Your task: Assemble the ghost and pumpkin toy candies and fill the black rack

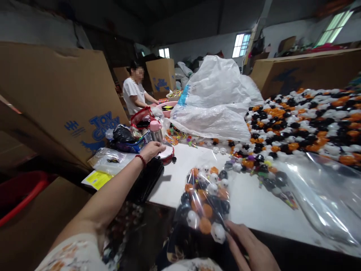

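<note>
My left hand (152, 151) reaches out over a small round dish with a red rim (170, 155), its fingers pinched together; what they hold, if anything, is too small to name. At the table's front edge, my right hand (248, 244) has its fingers on the lower right side of a clear bag (207, 199). Orange, black and white skull-like pieces fill this bag. A steel bottle with a pink lid (155, 131) stands just behind my left hand.
Loose skull pieces (299, 124) are heaped at the right, behind clear plastic bags (324, 199). A big white sack (214, 101) lies mid-table. Cartons (62, 98) stand left. A person (134, 92) works beyond a pink basin (167, 109).
</note>
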The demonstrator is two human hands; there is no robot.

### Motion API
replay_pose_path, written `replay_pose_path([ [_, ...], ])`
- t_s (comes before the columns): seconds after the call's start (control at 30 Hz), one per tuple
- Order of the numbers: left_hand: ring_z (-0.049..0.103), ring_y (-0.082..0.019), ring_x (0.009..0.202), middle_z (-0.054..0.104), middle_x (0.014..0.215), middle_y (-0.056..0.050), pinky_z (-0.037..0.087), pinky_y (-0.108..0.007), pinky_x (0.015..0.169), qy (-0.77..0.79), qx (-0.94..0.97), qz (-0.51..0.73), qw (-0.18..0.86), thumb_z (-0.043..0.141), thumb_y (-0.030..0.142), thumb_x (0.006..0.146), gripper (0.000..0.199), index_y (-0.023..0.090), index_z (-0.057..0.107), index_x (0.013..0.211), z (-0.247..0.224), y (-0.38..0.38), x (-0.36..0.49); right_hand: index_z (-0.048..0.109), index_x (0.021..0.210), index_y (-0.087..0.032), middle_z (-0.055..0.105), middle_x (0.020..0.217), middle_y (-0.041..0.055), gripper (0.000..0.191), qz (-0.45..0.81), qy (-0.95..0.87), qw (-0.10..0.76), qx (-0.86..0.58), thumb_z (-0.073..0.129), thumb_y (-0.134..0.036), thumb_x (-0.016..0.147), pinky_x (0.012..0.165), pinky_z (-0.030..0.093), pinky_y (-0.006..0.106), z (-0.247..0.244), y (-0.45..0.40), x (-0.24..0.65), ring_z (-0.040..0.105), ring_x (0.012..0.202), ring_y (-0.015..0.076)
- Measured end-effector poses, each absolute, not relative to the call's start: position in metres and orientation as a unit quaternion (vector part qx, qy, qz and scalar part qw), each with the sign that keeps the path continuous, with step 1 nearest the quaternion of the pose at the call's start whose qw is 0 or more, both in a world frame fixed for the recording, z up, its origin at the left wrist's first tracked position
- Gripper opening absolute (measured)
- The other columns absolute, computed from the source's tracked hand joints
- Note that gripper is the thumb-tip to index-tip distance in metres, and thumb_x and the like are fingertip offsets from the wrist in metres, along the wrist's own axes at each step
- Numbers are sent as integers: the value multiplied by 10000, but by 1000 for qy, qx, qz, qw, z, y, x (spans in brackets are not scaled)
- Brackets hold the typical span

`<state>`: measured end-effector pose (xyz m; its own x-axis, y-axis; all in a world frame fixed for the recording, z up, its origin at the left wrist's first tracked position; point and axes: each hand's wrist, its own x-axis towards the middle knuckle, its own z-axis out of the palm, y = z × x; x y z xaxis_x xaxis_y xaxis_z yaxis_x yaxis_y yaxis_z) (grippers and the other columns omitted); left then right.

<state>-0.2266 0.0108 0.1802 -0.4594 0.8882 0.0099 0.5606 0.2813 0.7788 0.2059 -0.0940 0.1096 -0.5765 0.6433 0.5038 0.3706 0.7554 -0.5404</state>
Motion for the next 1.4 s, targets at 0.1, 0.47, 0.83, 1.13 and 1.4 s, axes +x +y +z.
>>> replay_pose_path([
  [0.1,346,-69,463,420,482,48,243,-221,460,741,478,392,261,613,543,751,440,171,478,559,186,-23,-186,612,1101,-206,665,899,67,210,177,-862,376,-289,450,-228,970,711,573,247,119,-92,198,683,787,170],
  [0.47,532,-225,1167,589,1258,-77,470,-414,995,581,696,381,180,552,290,910,260,195,576,669,180,-141,-13,450,640,-205,493,592,-25,384,271,-811,341,-391,434,-373,985,505,336,234,135,-63,164,455,540,110],
  [0.83,469,-334,1258,527,1405,-116,403,-554,977,694,649,301,-83,558,247,906,152,189,628,784,151,-107,8,462,643,-204,484,605,-13,375,143,-828,406,-359,426,-311,1001,574,340,250,138,-61,162,450,569,119],
  [1.13,588,-239,878,605,949,-87,437,-377,747,775,570,259,-89,582,346,902,185,182,561,820,144,-91,-14,486,626,-203,491,591,0,355,-36,-896,358,-260,525,-250,976,576,278,304,125,-91,172,436,572,140],
  [1.4,522,-187,706,534,739,-18,389,-317,675,742,599,280,-111,447,348,974,244,209,466,774,120,-134,-48,487,653,-197,487,588,-12,349,22,-913,345,-216,540,-318,976,561,271,295,112,-101,193,423,544,127],
])
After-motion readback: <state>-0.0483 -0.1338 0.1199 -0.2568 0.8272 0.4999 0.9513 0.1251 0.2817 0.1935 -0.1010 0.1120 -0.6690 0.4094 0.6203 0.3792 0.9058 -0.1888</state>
